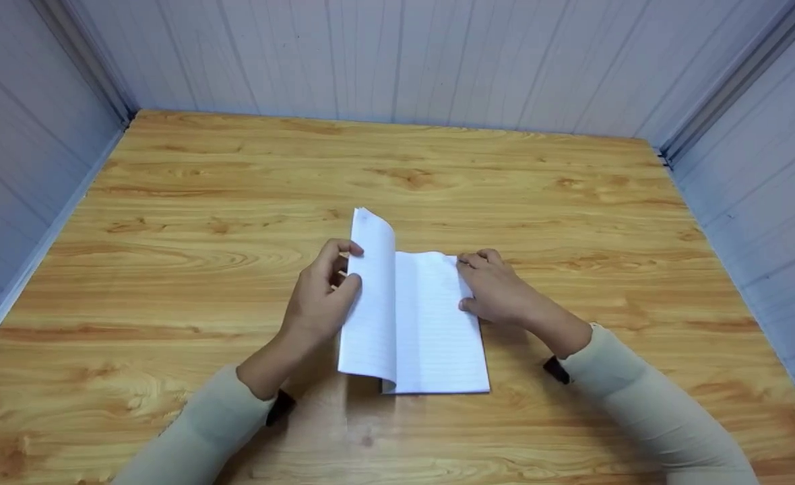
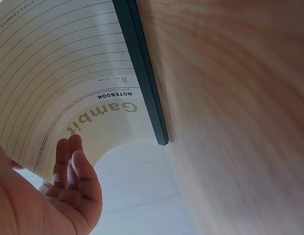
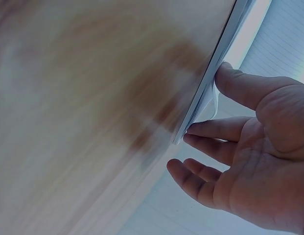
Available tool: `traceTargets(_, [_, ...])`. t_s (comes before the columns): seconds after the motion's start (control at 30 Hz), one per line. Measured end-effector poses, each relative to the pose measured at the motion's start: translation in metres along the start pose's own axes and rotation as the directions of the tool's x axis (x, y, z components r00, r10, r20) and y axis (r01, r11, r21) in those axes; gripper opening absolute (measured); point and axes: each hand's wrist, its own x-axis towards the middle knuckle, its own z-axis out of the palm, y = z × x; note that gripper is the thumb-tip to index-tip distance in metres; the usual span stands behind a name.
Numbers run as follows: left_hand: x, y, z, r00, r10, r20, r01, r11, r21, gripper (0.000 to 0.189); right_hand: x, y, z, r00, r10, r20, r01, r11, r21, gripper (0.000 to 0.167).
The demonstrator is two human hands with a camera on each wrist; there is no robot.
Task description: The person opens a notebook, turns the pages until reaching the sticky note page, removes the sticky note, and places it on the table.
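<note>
A lined notebook (image 1: pixel 441 330) lies open on the wooden table, its right-hand pages flat. My left hand (image 1: pixel 320 296) holds its left part raised, thumb on the page side and fingers behind. In the left wrist view, the cream cover (image 2: pixel 88 58) shows "Gambit NOTEBOOK" and a dark green spine (image 2: pixel 142 73); the left hand (image 2: pixel 76 191) is at the cover's edge. My right hand (image 1: pixel 495 286) rests at the upper right edge of the notebook. In the right wrist view, the right hand's (image 3: pixel 259 147) thumb and extended fingers touch the page edge, where a sheet bulges slightly.
The wood-grain table (image 1: pixel 236 182) extends around the notebook. Pale panelled walls (image 1: pixel 397 60) border its back and both sides. Dark devices (image 1: pixel 280 407) are strapped under both sleeved wrists.
</note>
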Motion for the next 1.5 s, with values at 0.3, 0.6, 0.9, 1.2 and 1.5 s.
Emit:
traceTargets(0.3, [0.0006,-0.0005,-0.0002,1.000,0.002,-0.004,-0.002,1.000,0.003,0.028,-0.0003,0.0003,-0.0018,0.999,-0.004,-0.040,0.004,1.000,-0.001,0.066])
traceTargets(0.6, [0.0001,0.0019,0.0001,1.000,-0.014,0.002,0.015,1.000,-0.007,0.029,-0.0025,0.0011,-0.0010,0.996,-0.043,-0.076,0.043,0.999,-0.002,0.063])
traceTargets(0.9, [0.0009,0.0003,0.0002,1.000,0.005,-0.008,-0.005,1.000,-0.006,0.029,-0.0024,0.0004,-0.0027,0.994,-0.014,-0.113,0.022,0.997,0.072,0.062])
traceTargets(1.2, [0.0009,-0.0002,0.0006,1.000,0.001,-0.006,-0.001,1.000,-0.007,0.028,-0.0013,-0.0011,-0.0036,0.983,0.113,-0.141,-0.067,0.952,0.300,0.077])
traceTargets(1.5, [0.0012,-0.0001,0.0002,1.000,0.000,-0.009,0.000,1.000,0.000,0.028,-0.0025,-0.0025,-0.0086,0.942,0.166,-0.291,-0.013,0.886,0.464,0.060])
